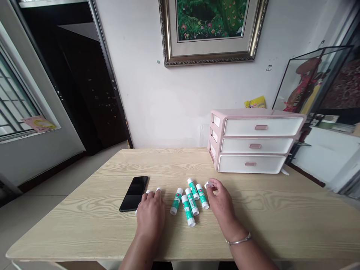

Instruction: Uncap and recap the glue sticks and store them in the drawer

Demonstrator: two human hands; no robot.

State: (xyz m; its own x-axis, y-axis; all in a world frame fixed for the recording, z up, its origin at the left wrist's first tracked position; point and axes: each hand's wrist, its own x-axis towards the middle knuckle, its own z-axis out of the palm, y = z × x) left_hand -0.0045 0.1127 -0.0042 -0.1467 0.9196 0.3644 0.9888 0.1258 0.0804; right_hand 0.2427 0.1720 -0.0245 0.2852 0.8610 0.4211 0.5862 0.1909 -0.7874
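Several green-and-white glue sticks (192, 201) lie in a loose group on the table between my hands. My left hand (151, 213) is over two more glue sticks (158, 189) to the left of the group, its fingers curled down on them. Only their white ends show; the rest is hidden under the hand. My right hand (221, 197), just right of the group, is closed in a pinch on a small white piece (208, 184) that looks like the end of a glue stick. The fingers hide most of it. A bracelet circles the right wrist.
A black phone (134, 194) lies flat just left of my left hand. At the table's back right stands a pink-and-white drawer unit (254, 144), with a yellow packet (255, 102) behind its top. The wooden table (84, 225) backs onto a white wall.
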